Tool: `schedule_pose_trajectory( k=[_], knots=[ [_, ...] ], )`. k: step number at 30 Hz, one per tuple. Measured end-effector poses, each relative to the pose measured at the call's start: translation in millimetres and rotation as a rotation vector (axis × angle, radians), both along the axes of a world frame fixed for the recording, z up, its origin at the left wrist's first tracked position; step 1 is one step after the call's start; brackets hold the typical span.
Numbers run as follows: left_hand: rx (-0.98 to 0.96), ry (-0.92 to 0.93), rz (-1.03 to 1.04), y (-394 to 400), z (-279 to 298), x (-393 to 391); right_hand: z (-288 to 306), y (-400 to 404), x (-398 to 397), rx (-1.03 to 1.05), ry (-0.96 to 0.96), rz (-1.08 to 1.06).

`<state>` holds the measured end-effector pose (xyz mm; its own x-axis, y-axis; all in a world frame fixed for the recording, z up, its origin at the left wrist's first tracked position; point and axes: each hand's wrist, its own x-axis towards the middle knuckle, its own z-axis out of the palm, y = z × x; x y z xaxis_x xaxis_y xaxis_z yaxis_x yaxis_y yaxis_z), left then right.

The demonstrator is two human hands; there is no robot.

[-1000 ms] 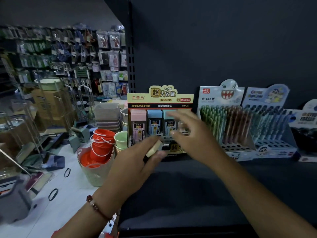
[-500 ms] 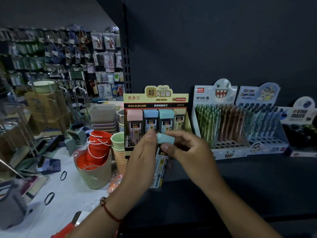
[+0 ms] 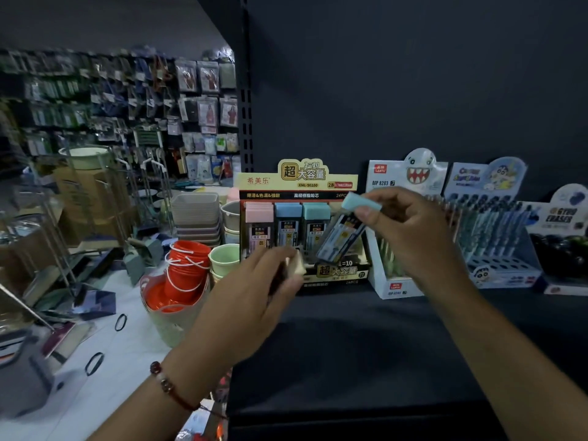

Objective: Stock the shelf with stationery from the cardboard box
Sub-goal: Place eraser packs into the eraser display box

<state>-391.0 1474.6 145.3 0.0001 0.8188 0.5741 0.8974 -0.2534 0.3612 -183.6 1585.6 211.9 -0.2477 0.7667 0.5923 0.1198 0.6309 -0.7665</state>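
Observation:
A yellow and black display box of pencil-lead cases [image 3: 299,186] stands on the dark shelf [image 3: 366,338]. Three cases with pink, blue and teal caps stand upright in it. My right hand [image 3: 410,230] pinches a teal-capped lead case [image 3: 345,232] by its cap and holds it tilted over the box's right slot. My left hand [image 3: 254,288] grips a cream-capped lead case [image 3: 294,265] just in front of the box's lower left. The cardboard box is not in view.
Right of the lead box stand a shark-topped pen display [image 3: 404,183], a cartoon pen display [image 3: 490,218] and an eraser display [image 3: 560,237]. Left of the shelf, red buckets [image 3: 186,268], green cups [image 3: 224,259] and stacked trays [image 3: 195,214] crowd a white table [image 3: 105,361].
My right hand has taken the teal-capped case from between both hands and lifted it right, over the display box. My left hand has dropped lower, still holding the cream-capped case.

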Motion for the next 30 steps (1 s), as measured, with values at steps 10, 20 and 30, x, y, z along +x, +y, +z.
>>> schedule_pose_trajectory(
  k=[10,20,30],
  knots=[
    [0.109,0.222,-0.004,0,-18,1,-13,44,-18,0.257,-0.297,-0.068],
    [0.127,0.277,-0.013,-2,-23,2,-5,54,-32,0.271,-0.433,-0.021],
    [0.148,0.339,-0.033,-6,-20,5,10,59,-47,0.267,-0.536,-0.012]
  ],
)
